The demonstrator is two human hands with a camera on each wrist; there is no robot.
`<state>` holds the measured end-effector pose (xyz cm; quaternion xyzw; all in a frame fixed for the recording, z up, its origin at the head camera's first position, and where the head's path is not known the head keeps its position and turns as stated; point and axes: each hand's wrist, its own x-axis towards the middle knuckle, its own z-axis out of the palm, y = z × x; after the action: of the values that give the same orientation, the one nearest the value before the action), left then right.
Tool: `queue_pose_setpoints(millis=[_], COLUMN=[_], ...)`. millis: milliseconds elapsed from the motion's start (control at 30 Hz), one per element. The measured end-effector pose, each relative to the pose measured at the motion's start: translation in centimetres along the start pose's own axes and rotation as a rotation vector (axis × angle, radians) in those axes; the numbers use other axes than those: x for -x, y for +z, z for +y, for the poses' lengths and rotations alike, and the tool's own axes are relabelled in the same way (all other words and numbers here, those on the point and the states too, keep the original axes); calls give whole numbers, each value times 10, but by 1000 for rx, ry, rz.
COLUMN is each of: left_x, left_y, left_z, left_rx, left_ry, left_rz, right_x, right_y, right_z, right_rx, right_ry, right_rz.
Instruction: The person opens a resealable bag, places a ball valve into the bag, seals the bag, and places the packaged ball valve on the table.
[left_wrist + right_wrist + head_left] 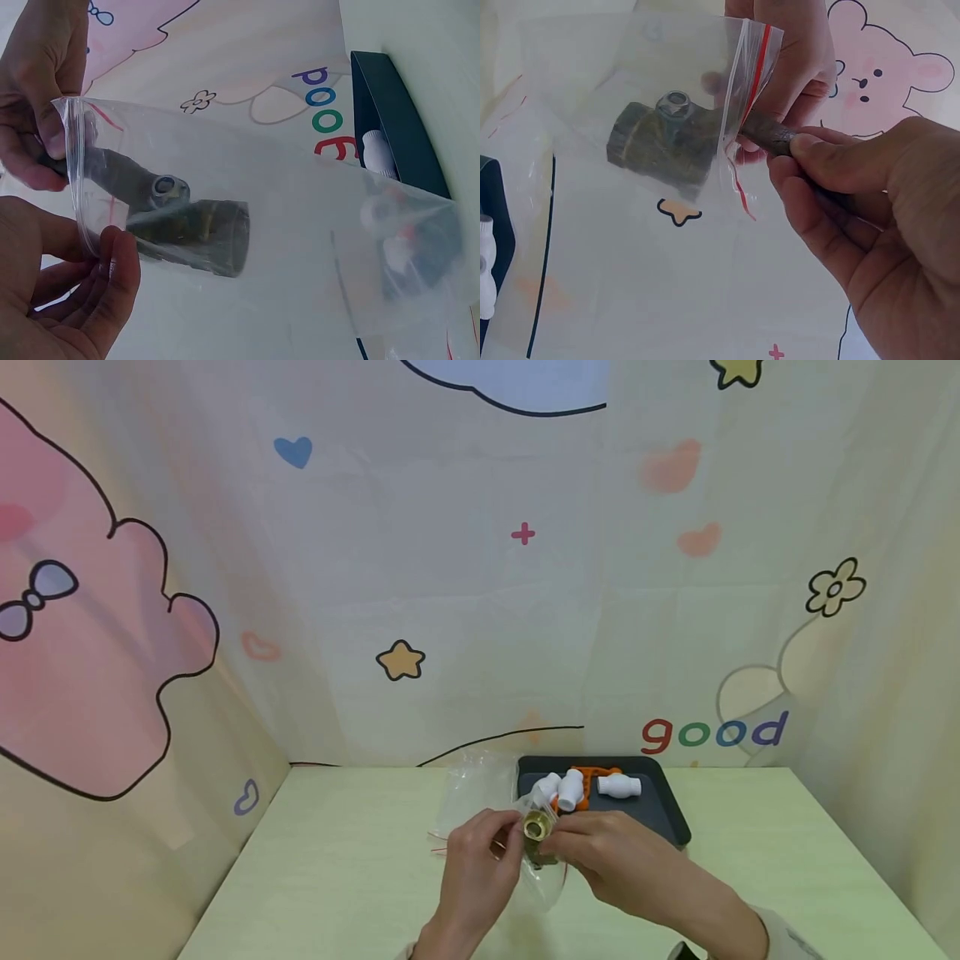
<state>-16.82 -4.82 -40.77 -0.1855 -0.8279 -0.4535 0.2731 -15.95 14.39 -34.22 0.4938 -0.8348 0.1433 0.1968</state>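
A brass ball valve (536, 827) sits mostly inside a clear zip-lock bag (285, 180) with a red line along its mouth. Its lever handle (761, 133) sticks out through the bag's opening, and a nut (675, 104) shows on top of the valve body. My right hand (622, 860) pinches the end of that handle between thumb and fingers. On the other side, my left hand (480, 864) pinches the edge of the bag's mouth, thumb against fingertips. Bag and valve are held up above the table.
Behind the hands stands a dark tray (652, 818) holding several white plastic fittings (619, 787) and an orange part (595, 773). Left of the tray, another clear bag (474, 789) lies on the pale green table (337, 860). A printed curtain (480, 593) hangs at the table's far edge.
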Motion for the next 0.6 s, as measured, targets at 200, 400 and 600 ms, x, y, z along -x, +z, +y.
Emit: queue_pose_setpoints(millis=[200, 400, 600], left_x=[1, 2, 1], left_y=[4, 6, 7], left_z=[2, 3, 5], left_rx=[15, 20, 44], left_ry=[59, 55, 30], left_rz=[27, 16, 7], right_x=[-4, -8, -8], right_y=[1, 6, 15], right_z=[-2, 0, 5], right_rx=[-51, -34, -21], right_ry=[104, 162, 171], right_rz=[-83, -107, -80])
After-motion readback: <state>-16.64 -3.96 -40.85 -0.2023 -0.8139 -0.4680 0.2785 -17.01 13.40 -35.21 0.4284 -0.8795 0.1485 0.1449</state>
